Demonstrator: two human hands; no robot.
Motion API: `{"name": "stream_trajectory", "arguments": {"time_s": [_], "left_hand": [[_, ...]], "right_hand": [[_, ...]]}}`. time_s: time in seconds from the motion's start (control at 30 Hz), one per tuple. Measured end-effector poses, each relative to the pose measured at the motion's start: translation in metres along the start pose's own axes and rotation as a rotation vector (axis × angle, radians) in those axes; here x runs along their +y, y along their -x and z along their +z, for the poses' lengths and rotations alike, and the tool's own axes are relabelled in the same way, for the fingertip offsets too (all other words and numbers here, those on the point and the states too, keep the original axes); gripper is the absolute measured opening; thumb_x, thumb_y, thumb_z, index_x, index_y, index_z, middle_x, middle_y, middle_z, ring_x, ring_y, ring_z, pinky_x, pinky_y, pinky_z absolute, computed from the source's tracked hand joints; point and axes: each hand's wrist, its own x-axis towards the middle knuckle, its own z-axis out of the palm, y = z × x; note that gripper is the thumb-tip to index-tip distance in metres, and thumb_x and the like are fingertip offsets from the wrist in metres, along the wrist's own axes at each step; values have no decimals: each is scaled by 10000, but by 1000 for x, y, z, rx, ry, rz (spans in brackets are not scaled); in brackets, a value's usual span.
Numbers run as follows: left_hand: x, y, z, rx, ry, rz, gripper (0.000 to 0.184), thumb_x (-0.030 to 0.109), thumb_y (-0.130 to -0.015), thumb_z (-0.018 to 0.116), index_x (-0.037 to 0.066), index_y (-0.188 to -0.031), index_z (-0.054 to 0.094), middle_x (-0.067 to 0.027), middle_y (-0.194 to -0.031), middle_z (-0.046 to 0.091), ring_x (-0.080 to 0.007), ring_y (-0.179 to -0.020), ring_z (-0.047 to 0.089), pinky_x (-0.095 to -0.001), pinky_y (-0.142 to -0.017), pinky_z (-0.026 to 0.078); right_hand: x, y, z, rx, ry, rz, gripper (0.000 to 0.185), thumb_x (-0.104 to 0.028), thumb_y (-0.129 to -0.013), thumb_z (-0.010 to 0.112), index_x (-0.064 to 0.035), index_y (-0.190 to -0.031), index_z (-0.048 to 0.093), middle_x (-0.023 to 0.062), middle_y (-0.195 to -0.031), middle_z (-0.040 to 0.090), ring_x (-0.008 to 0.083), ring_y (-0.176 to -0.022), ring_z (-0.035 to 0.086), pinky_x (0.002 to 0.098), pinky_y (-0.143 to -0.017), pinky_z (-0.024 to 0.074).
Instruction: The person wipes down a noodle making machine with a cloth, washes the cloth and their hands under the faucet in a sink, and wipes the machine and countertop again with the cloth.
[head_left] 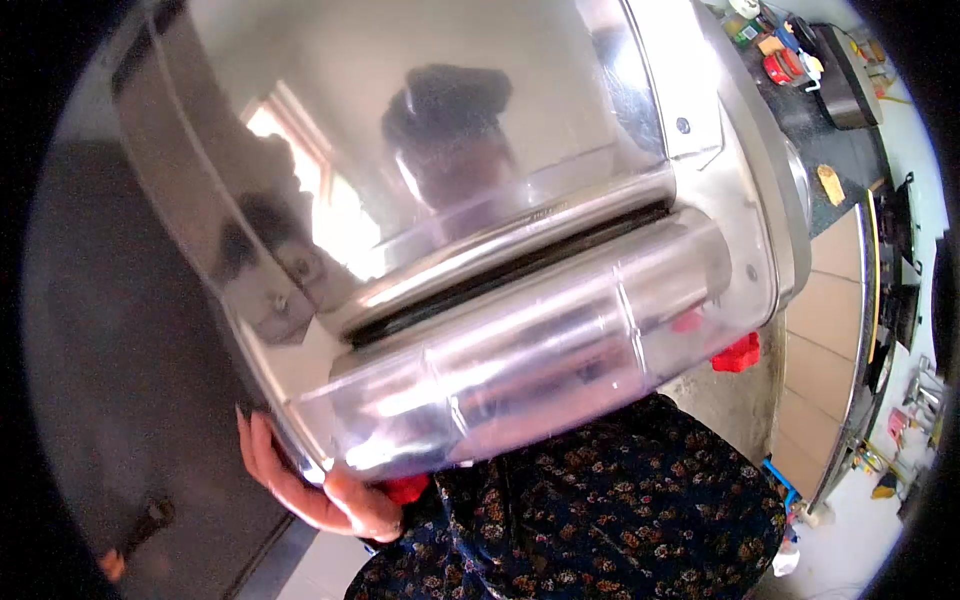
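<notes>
A large shiny metal appliance (440, 130) fills most of the head view, tilted and held close over my lap. It has a dark slot (510, 275) and a clear, curved plastic cover (520, 350) along its lower edge. Its exact kind cannot be told. My left hand (325, 500) grips the lower left corner, with the fingers round the side and the thumb near the front. A person's reflection shows in the polished top. Beyond the appliance's right side a bit of red cloth (737, 352) sticks out. My right hand is hidden.
Dark floral clothing (590, 500) lies under the appliance. A dark glossy panel (130, 330) stands to the left. At right, a dark counter (840, 150) bears a red container (783, 67), a yellowish piece (830, 185) and several small items, above beige cabinet fronts (820, 350).
</notes>
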Motion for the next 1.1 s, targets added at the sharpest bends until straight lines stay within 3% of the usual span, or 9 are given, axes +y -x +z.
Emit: {"name": "stream_trajectory", "arguments": {"time_s": [0.1,0.2,0.23,0.4,0.7,0.8,1.1], "left_hand": [[-16,13,15,94,-149,15,773,554,-850,468,-50,-1327,405,-207,-1328,445,-321,-1183,474,-455,-965,422],[-47,28,27,132,-93,32,809,600,-841,437,-47,-1326,411,-206,-1329,443,-316,-1190,469,-456,-992,392],[-59,31,26,117,-126,16,841,627,-820,441,-40,-1331,403,-202,-1312,451,-314,-1194,469,-464,-970,422],[-89,37,27,112,-200,0,832,624,-822,434,-36,-1328,406,-206,-1314,447,-318,-1196,466,-469,-972,417],[-133,44,10,108,-262,-13,817,620,-826,419,-31,-1321,412,-213,-1317,440,-326,-1201,462,-479,-976,409],[-90,28,10,84,-275,4,813,618,-828,415,-29,-1319,414,-216,-1318,438,-328,-1203,460,-482,-977,406],[-106,30,-28,58,-301,-48,798,613,-832,401,-23,-1313,420,-223,-1321,431,-336,-1208,455,-492,-981,398]], "right_hand": [[-13,34,-25,184,104,-46,614,-592,-890,396,-120,-1272,488,130,-1269,517,300,-1165,491,518,-972,416],[-21,68,-42,322,199,-80,615,-593,-890,395,-121,-1273,487,130,-1271,515,300,-1167,489,518,-974,415],[-22,76,-45,359,226,-92,616,-593,-890,395,-121,-1274,486,130,-1272,514,299,-1167,489,518,-974,415],[-35,108,-49,525,330,-122,618,-594,-889,393,-121,-1276,484,130,-1275,511,299,-1170,486,518,-976,413],[-29,124,-50,629,500,-126,622,-597,-889,391,-122,-1281,479,130,-1281,505,297,-1175,482,517,-980,411],[-67,128,-30,653,507,-121,623,-598,-889,390,-123,-1282,478,130,-1283,503,297,-1177,480,517,-981,410],[-75,128,-33,646,619,-95,627,-600,-889,388,-124,-1287,473,129,-1290,497,296,-1182,476,516,-985,407]]}}
